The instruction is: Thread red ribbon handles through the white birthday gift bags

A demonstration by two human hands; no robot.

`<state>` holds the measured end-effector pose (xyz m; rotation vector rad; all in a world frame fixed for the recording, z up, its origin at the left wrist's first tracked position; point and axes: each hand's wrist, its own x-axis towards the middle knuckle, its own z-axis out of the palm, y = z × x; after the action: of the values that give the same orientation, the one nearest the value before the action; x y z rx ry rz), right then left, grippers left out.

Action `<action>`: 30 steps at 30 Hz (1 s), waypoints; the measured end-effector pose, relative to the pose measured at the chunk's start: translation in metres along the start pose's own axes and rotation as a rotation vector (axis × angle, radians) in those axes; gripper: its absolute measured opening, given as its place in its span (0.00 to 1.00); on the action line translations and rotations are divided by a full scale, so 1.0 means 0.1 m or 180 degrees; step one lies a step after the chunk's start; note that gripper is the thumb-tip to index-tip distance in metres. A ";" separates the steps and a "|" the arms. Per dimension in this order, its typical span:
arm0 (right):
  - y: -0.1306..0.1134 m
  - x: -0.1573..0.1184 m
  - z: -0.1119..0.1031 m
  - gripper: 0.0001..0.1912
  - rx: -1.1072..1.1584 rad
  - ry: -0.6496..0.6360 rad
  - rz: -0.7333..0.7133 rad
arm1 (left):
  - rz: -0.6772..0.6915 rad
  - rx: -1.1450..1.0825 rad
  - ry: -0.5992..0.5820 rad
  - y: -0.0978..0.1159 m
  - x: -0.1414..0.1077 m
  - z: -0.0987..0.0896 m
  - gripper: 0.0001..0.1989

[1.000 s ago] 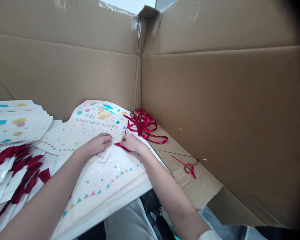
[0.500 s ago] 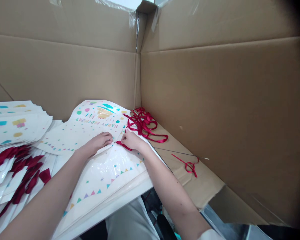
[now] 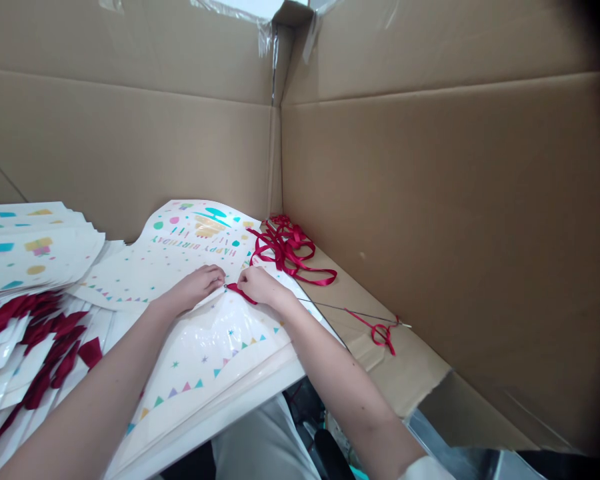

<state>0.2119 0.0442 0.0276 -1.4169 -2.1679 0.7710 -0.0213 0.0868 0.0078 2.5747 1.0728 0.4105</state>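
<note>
Sheets of white plastic bag [image 3: 207, 333] with a birthday print lie stacked before me. My left hand [image 3: 203, 283] is closed on a raised fold of the top bag. Close to its right, my right hand [image 3: 263, 285] is pinched, knuckles up, on a short red ribbon [image 3: 243, 294]. This ribbon reaches toward a small metal ring or tip [image 3: 225, 286] at the fold; which one it is I cannot make out. From under my right forearm a long thin rod [image 3: 350, 309] sticks out to the right. Its near end is hidden by my hand.
Loose red ribbon [image 3: 293, 250] is heaped behind my right hand, and a small ribbon loop [image 3: 380, 333] lies on the cardboard ledge [image 3: 400, 373]. Several printed bags with red ribbon ties [image 3: 45, 327] pile up at left. Tall cardboard walls [image 3: 405, 200] enclose the back and right.
My right hand has shifted slightly left toward my left hand, with the ribbon. The thin rod has moved left along with it and dipped at its far end. My left hand stays put.
</note>
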 end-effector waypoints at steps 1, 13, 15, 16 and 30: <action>0.01 0.00 0.01 0.07 0.0020 0.0004 -0.0010 | -0.0025 -0.0013 0.0011 0.05 -0.01 -0.01 0.20; 0.05 0.04 -0.04 0.08 0.0370 -0.0236 0.0139 | 0.0030 -0.0196 0.0074 0.24 -0.01 0.06 0.16; 0.02 0.03 -0.01 0.10 0.0429 -0.0140 0.0152 | 0.0037 -0.0302 0.0100 0.25 0.00 0.07 0.16; 0.00 0.02 0.01 0.10 0.0450 -0.0095 0.0159 | 0.0050 -0.0358 0.0110 0.24 0.01 0.08 0.16; 0.03 -0.13 -0.36 0.12 0.0060 -0.0665 0.0230 | -0.0225 -0.0357 0.0026 0.15 -0.07 0.07 0.16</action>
<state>0.2410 0.0404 0.0519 -1.4697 -2.2663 1.0033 -0.0136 0.0703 0.0067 2.4319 1.1075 0.4508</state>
